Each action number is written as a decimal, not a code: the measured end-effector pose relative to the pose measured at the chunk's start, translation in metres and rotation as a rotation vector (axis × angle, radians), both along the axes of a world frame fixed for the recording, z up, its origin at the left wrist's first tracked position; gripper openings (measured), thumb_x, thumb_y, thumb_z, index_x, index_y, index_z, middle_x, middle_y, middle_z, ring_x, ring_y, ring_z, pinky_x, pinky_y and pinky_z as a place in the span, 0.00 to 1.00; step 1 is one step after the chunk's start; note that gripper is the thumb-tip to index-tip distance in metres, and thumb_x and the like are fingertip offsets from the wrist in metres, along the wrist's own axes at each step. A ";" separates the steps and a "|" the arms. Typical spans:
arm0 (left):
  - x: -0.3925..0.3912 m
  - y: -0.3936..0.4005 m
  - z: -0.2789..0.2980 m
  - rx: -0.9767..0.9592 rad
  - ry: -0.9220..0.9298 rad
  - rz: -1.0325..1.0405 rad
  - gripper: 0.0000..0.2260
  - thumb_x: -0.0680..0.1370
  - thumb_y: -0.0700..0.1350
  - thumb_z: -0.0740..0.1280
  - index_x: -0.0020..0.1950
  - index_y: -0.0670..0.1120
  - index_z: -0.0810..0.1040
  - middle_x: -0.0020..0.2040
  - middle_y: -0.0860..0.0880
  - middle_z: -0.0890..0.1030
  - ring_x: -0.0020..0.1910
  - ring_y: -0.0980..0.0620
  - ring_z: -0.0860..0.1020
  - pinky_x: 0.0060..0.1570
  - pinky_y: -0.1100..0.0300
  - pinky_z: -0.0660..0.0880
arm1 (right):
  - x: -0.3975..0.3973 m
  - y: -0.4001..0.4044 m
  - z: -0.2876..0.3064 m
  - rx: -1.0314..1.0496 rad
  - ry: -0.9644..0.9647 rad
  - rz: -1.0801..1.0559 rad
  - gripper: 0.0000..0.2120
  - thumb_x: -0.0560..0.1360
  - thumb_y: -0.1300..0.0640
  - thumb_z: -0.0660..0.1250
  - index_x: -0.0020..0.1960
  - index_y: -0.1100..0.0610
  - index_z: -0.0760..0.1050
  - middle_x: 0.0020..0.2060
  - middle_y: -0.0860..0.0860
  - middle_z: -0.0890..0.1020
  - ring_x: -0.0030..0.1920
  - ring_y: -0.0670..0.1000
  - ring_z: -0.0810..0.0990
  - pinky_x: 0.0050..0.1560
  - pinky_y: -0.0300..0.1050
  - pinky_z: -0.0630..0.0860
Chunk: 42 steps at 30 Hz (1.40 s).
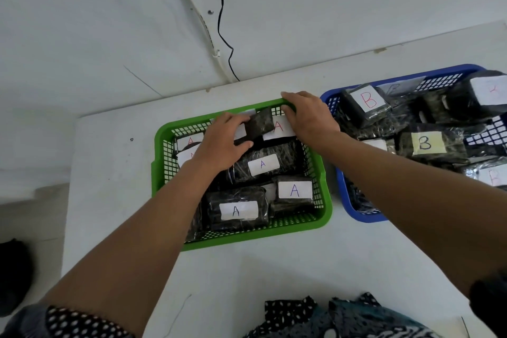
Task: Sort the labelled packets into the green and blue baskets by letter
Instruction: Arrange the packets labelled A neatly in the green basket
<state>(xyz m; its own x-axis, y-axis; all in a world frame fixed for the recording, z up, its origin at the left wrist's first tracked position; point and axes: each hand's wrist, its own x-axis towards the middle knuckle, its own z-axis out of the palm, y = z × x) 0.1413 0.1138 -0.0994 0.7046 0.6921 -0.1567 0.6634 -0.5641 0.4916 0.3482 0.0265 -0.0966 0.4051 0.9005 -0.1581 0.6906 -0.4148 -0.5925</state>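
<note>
The green basket [321, 217] sits mid-table and holds several dark wrapped packets with white "A" labels [238, 210]. My left hand [219, 145] is shut on a dark packet [259, 126] over the basket's far end. My right hand [310, 115] rests on the basket's far rim, fingers touching an "A" packet [279, 129] there. To the right, the blue basket [343, 195] holds several dark packets with "B" labels [425, 143].
The white table [247, 277] meets a white wall at the back, where a black cable [220, 22] hangs down. A dark object [13, 274] lies on the floor at left. Patterned clothing [343, 318] shows at the near edge.
</note>
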 end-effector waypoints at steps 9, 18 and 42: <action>0.000 0.001 0.000 -0.072 0.014 -0.008 0.30 0.76 0.50 0.73 0.76 0.50 0.67 0.66 0.46 0.72 0.67 0.48 0.68 0.67 0.54 0.66 | -0.002 0.002 -0.001 -0.010 -0.017 -0.027 0.17 0.84 0.53 0.55 0.71 0.52 0.72 0.61 0.54 0.78 0.59 0.59 0.77 0.56 0.56 0.76; -0.008 0.008 0.033 -0.047 -0.328 0.222 0.22 0.76 0.53 0.73 0.67 0.46 0.74 0.63 0.50 0.78 0.58 0.54 0.77 0.56 0.59 0.76 | -0.003 0.001 0.001 -0.039 0.009 -0.053 0.18 0.85 0.55 0.52 0.70 0.49 0.72 0.61 0.52 0.77 0.58 0.58 0.77 0.56 0.59 0.78; -0.001 -0.078 0.011 0.154 -0.162 -0.254 0.19 0.75 0.50 0.70 0.66 0.51 0.80 0.65 0.50 0.75 0.65 0.50 0.73 0.66 0.53 0.70 | 0.014 -0.003 0.013 -0.097 0.093 0.112 0.23 0.82 0.61 0.58 0.77 0.57 0.66 0.74 0.57 0.70 0.74 0.57 0.67 0.75 0.48 0.63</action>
<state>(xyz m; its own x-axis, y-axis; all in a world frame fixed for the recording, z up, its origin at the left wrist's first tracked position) 0.1401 0.0357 -0.0886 0.8646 0.4983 0.0639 0.4126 -0.7769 0.4755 0.3623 0.0234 -0.0835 0.2832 0.9177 -0.2785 0.6799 -0.3969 -0.6166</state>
